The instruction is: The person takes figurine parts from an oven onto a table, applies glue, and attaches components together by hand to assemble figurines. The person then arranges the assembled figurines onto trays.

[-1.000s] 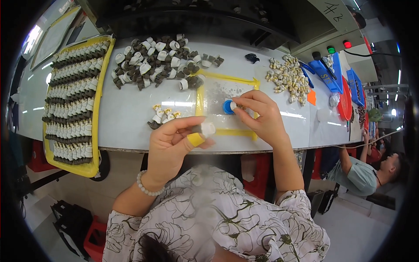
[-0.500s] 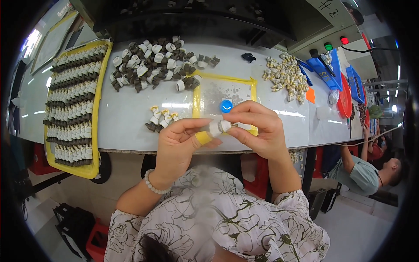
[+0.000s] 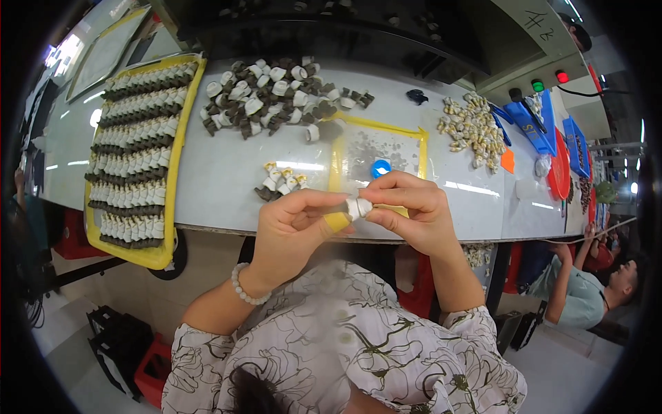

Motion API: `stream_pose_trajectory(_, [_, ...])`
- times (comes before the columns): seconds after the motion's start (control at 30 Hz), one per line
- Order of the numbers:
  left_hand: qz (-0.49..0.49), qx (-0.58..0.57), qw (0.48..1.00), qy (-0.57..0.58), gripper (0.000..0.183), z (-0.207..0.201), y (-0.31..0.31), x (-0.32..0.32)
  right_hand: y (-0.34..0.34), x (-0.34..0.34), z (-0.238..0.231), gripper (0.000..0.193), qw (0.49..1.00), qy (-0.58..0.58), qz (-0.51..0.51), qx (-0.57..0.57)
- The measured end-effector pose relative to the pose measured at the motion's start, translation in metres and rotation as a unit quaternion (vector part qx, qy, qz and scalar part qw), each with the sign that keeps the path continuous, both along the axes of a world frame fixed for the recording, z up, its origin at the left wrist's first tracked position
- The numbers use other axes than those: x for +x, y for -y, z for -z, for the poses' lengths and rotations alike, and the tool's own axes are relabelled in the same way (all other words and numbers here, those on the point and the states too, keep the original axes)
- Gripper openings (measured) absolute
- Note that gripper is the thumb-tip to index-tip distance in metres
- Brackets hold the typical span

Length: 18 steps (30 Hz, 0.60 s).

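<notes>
Just above the table's near edge, my left hand pinches one side of a small white figurine piece. Yellow tape wraps that thumb. My right hand grips the other side between thumb and fingertips, so both hands share the piece and partly cover it. Beyond my left fingers, a few white figurines with gold tops and dark bases lie on the table. Past my right fingertips sits a round blue cap on a yellow-taped mat.
A yellow tray at the left carries rows of figurines. White-and-dark pieces are heaped at the back, small white-and-gold pieces at the right. Farther right are blue bins, a red tray and a co-worker.
The view has shifted, so the table appears farther right. My fingertips have come closer together around the white piece, and less of it shows.
</notes>
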<state>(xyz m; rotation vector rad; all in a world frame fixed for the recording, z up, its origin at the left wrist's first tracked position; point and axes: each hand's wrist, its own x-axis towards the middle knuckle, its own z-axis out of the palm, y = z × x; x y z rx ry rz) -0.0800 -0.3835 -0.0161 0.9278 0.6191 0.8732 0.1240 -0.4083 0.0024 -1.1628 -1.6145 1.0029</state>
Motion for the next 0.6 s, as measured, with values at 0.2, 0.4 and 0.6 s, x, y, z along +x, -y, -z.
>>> stream_pose_trajectory(0.2, [-0.233, 0.299, 0.889, -0.258, 0.025, 0.019, -0.02, -0.065, -0.01, -0.013, 0.014, 0.037, 0.996, 0.084, -0.015, 0.02])
stream_pose_trajectory(0.4, [-0.242, 0.438, 0.761, -0.413, 0.032, 0.035, -0.028, -0.078, -0.02, -0.045, 0.021, 0.031, 0.973, 0.207, -0.015, 0.105])
stream_pose_trajectory(0.6, [-0.205, 0.475, 0.724, -0.457, 0.03, 0.032, -0.025, -0.078, -0.026, -0.063, 0.029, 0.03, 0.948, 0.277, -0.025, 0.157])
